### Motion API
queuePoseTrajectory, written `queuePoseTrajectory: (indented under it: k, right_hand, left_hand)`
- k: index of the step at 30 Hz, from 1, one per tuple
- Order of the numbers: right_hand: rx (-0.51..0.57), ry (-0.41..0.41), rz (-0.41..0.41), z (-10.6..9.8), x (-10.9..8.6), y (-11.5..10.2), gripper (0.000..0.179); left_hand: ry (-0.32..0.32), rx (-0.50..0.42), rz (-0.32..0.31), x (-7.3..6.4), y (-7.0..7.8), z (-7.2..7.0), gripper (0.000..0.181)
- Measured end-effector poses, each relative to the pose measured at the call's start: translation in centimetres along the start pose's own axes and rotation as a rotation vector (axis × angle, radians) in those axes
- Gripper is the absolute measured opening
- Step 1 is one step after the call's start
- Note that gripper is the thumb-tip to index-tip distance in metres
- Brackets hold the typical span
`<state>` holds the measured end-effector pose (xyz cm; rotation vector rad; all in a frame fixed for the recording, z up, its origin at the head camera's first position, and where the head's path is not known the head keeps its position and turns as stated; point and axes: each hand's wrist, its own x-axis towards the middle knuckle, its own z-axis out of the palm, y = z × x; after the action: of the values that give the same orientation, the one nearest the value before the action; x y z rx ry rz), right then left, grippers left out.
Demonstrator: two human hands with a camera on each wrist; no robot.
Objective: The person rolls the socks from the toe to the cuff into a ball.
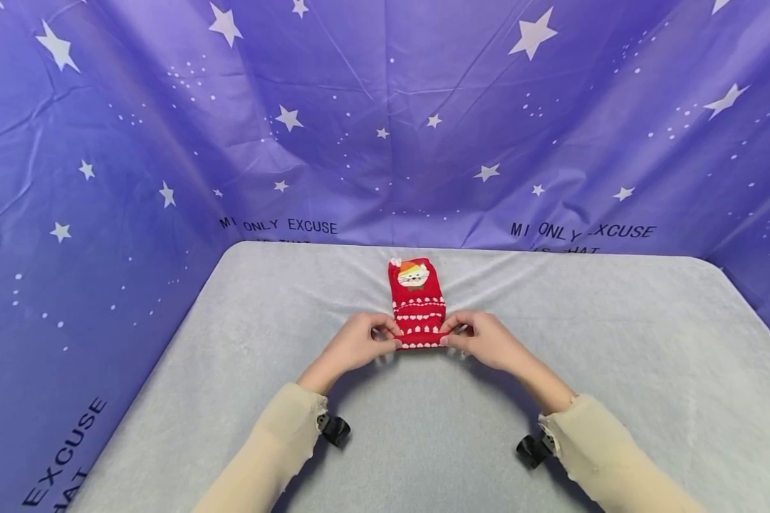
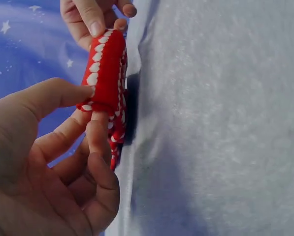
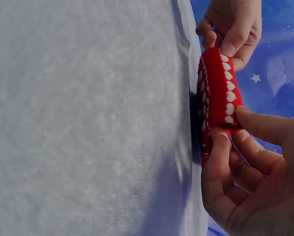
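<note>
A red knitted sock point(image 1: 418, 303) with rows of white hearts and a cat face in an orange hat lies lengthwise on the table. Its near end is folded over into a rounded edge, seen close up in the left wrist view as a red knit fold point(image 2: 109, 73). My left hand point(image 1: 362, 336) pinches the left corner of this fold between thumb and fingers. At the opposite corner, my right hand point(image 1: 484, 340) pinches the knit the same way, thumb on the heart row in the right wrist view. The far end with the cat face lies flat, untouched.
A grey cloth point(image 1: 231, 399) covers the table, with slight creases around the sock. Behind and beside it hangs a purple-blue curtain point(image 1: 385, 157) with white stars and lettering. Black wrist mounts point(image 1: 336, 431) stick out from both beige sleeves, close over the cloth.
</note>
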<state>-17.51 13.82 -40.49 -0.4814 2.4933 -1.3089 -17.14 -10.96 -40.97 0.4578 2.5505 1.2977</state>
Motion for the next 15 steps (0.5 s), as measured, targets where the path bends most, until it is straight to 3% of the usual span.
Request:
queuePoseTrajectory:
  k: [4,12,15]
  right_hand:
    - [-0.010,0.002,0.045,0.3,0.5,0.4,0.012]
    - [-0.017,0.059,0.139,0.5,1.7,0.9,0.015]
    - [-0.034,0.067,0.156,0.5,2.0,1.0,0.017]
  left_hand:
    - [0.019,-0.017,-0.049,0.2,-0.4,0.4,0.005]
    - [0.090,0.095,-0.158,0.9,0.2,0.6,0.008]
    - [0.131,0.156,-0.146,1.2,0.3,0.7,0.007]
